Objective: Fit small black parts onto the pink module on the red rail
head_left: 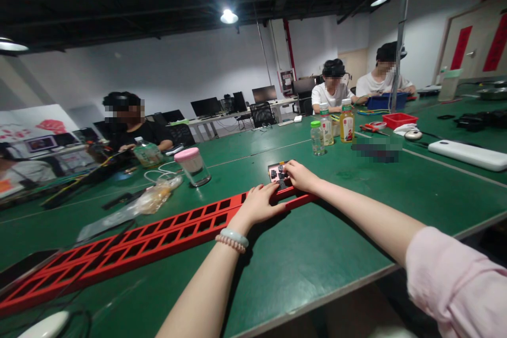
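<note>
Left hand [257,202] lies palm down, thumb and fingers spread, over the right part of a long red rack with two rows of rectangular openings [158,256]. Its fingertips reach the near edge of a small dark square box with a pale pink face and black parts [273,175], located at the centre of the frame, at the rack's right end. Right hand [300,175] has bent fingers at the right side of that box; whether either hand is clamped on a part cannot be told. A pale green bangle [234,236] and a beaded bracelet [231,244] sit on the left wrist.

All rest on a green-topped bench [273,274]. A white rounded object [45,326] is at the lower left corner. Beyond the rack, left of centre, lie a crumpled clear plastic bag [152,202] and, upright beside it, a clear jar with a pink lid [194,166]. Right of centre stand a small clear bottle with a green cap [317,141] and a yellow drink bottle [347,124]. A long white rounded block [467,155] lies at the right edge.

Farther off, a person in a black top [146,134] sits at the left; two persons in white tops [331,96] sit at the upper right. Black monitors [205,108] line the background.
</note>
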`<control>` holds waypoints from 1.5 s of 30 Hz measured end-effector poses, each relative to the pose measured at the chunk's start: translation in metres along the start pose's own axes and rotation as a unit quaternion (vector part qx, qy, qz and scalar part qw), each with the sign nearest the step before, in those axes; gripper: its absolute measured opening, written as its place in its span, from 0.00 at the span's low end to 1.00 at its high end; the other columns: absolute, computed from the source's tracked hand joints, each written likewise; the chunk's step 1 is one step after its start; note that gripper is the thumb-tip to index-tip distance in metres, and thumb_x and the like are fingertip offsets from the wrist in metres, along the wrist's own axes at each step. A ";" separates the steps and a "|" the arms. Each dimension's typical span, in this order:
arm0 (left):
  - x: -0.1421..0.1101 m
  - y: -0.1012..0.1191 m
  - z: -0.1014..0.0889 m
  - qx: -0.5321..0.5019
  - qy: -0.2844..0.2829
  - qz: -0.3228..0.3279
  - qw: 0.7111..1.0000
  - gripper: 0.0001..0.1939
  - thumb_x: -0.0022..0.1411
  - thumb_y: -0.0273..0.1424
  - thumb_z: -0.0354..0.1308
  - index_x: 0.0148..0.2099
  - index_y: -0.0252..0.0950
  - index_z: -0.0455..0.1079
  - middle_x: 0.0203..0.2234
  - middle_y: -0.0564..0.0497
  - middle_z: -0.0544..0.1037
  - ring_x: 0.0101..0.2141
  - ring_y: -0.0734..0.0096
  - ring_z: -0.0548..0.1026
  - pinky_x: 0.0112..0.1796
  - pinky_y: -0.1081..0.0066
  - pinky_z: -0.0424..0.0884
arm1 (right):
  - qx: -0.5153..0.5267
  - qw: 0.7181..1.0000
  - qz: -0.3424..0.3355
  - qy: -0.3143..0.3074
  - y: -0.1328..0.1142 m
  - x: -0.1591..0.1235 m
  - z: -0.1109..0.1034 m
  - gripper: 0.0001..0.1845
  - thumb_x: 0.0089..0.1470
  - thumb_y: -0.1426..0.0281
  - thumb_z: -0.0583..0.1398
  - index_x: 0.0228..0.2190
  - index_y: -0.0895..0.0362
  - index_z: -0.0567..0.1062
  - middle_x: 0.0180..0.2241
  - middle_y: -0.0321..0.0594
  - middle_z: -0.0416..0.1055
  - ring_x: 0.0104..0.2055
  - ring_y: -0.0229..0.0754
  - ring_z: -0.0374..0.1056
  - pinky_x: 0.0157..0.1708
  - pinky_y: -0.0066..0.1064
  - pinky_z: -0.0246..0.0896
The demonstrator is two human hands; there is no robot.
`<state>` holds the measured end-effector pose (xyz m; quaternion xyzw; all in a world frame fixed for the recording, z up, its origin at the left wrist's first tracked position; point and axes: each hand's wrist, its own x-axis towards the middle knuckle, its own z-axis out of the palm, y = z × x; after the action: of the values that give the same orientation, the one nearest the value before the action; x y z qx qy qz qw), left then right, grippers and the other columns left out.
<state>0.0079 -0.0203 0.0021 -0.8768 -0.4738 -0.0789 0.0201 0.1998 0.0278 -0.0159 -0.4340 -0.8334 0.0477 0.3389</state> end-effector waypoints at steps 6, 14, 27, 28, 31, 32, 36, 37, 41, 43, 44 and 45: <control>0.000 -0.001 0.001 0.005 0.002 0.006 1.000 0.39 0.54 0.56 0.50 0.62 0.40 0.58 0.58 0.46 0.64 0.55 0.49 0.62 0.55 0.55 0.54 | 0.025 0.999 0.023 0.029 0.003 0.000 0.004 0.12 0.49 0.78 0.58 0.38 0.58 0.67 0.42 0.43 0.60 0.41 0.39 0.62 0.44 0.31 0.60; 0.000 0.000 0.001 0.013 0.001 0.007 1.000 0.38 0.55 0.54 0.50 0.62 0.38 0.58 0.58 0.47 0.64 0.55 0.48 0.62 0.55 0.55 0.54 | 0.064 0.995 0.030 0.064 0.010 0.002 0.011 0.17 0.43 0.82 0.58 0.38 0.58 0.67 0.39 0.40 0.60 0.40 0.38 0.61 0.42 0.31 0.59; -0.002 0.002 -0.001 0.011 0.007 0.016 1.000 0.38 0.55 0.53 0.51 0.63 0.39 0.55 0.58 0.47 0.63 0.54 0.49 0.63 0.54 0.55 0.56 | 0.079 0.994 0.071 0.029 0.016 0.007 0.005 0.23 0.39 0.73 0.64 0.42 0.60 0.73 0.41 0.45 0.72 0.40 0.43 0.67 0.40 0.30 0.61; -0.001 0.002 -0.001 0.012 0.006 0.018 1.000 0.38 0.55 0.52 0.51 0.63 0.40 0.55 0.59 0.47 0.62 0.55 0.49 0.62 0.54 0.55 0.56 | 0.089 0.993 0.076 0.025 0.017 0.007 0.005 0.24 0.39 0.73 0.64 0.42 0.60 0.74 0.41 0.45 0.72 0.40 0.43 0.67 0.40 0.30 0.61; 0.000 0.001 0.000 0.015 0.001 0.016 1.000 0.39 0.55 0.54 0.50 0.63 0.39 0.55 0.60 0.46 0.60 0.56 0.48 0.61 0.55 0.55 0.54 | 0.138 0.986 0.096 0.008 0.023 0.008 0.009 0.25 0.38 0.73 0.66 0.43 0.58 0.74 0.40 0.42 0.73 0.37 0.40 0.68 0.38 0.28 0.63; 0.000 0.001 0.000 0.015 0.000 0.014 1.000 0.39 0.55 0.54 0.50 0.63 0.38 0.55 0.60 0.46 0.60 0.56 0.48 0.60 0.55 0.55 0.54 | 0.155 0.983 0.101 0.004 0.025 0.009 0.011 0.26 0.37 0.73 0.66 0.43 0.58 0.73 0.39 0.42 0.73 0.36 0.40 0.69 0.37 0.28 0.63; 0.000 0.001 0.000 0.017 -0.002 0.010 1.000 0.40 0.54 0.57 0.49 0.63 0.39 0.55 0.60 0.46 0.59 0.56 0.48 0.60 0.55 0.54 0.53 | 0.208 0.971 0.116 0.002 0.034 0.010 0.018 0.28 0.35 0.73 0.67 0.43 0.59 0.72 0.36 0.39 0.73 0.33 0.38 0.68 0.33 0.27 0.63; 0.000 0.001 0.000 0.017 -0.003 0.011 1.000 0.41 0.54 0.57 0.48 0.63 0.40 0.55 0.60 0.46 0.59 0.56 0.48 0.60 0.55 0.54 0.54 | 0.221 0.968 0.119 -0.002 0.035 0.010 0.019 0.28 0.35 0.73 0.67 0.43 0.59 0.71 0.35 0.38 0.73 0.33 0.37 0.68 0.32 0.27 0.63; 0.000 0.002 -0.001 0.015 -0.010 0.013 1.000 0.39 0.54 0.58 0.48 0.63 0.45 0.56 0.60 0.48 0.59 0.56 0.48 0.60 0.55 0.54 0.54 | 0.272 0.954 0.119 -0.031 0.039 0.010 0.021 0.28 0.33 0.76 0.67 0.42 0.60 0.71 0.34 0.38 0.73 0.31 0.36 0.68 0.30 0.25 0.63; 0.000 0.002 -0.002 0.014 -0.014 0.009 1.000 0.38 0.54 0.58 0.48 0.62 0.46 0.57 0.60 0.49 0.59 0.56 0.48 0.60 0.55 0.54 0.54 | 0.290 0.950 0.112 -0.042 0.039 0.011 0.020 0.27 0.33 0.77 0.67 0.41 0.60 0.71 0.35 0.39 0.73 0.31 0.37 0.68 0.30 0.26 0.64; 0.000 0.002 -0.002 0.013 -0.015 0.008 1.000 0.38 0.54 0.58 0.48 0.62 0.46 0.56 0.60 0.49 0.58 0.56 0.48 0.60 0.55 0.54 0.54 | 0.298 0.948 0.107 -0.046 0.039 0.011 0.019 0.27 0.33 0.77 0.67 0.40 0.60 0.72 0.35 0.39 0.73 0.32 0.37 0.69 0.31 0.26 0.65; 0.000 0.002 -0.002 0.013 -0.017 0.007 1.000 0.38 0.54 0.58 0.48 0.63 0.46 0.56 0.61 0.49 0.58 0.56 0.48 0.60 0.55 0.53 0.54 | 0.306 0.945 0.103 -0.052 0.040 0.011 0.018 0.26 0.33 0.77 0.67 0.39 0.60 0.72 0.35 0.40 0.73 0.32 0.38 0.69 0.31 0.26 0.65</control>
<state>0.0093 -0.0220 0.0039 -0.8809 -0.4691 -0.0579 0.0243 0.2115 0.0648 -0.0390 -0.3897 -0.7458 0.3573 0.4052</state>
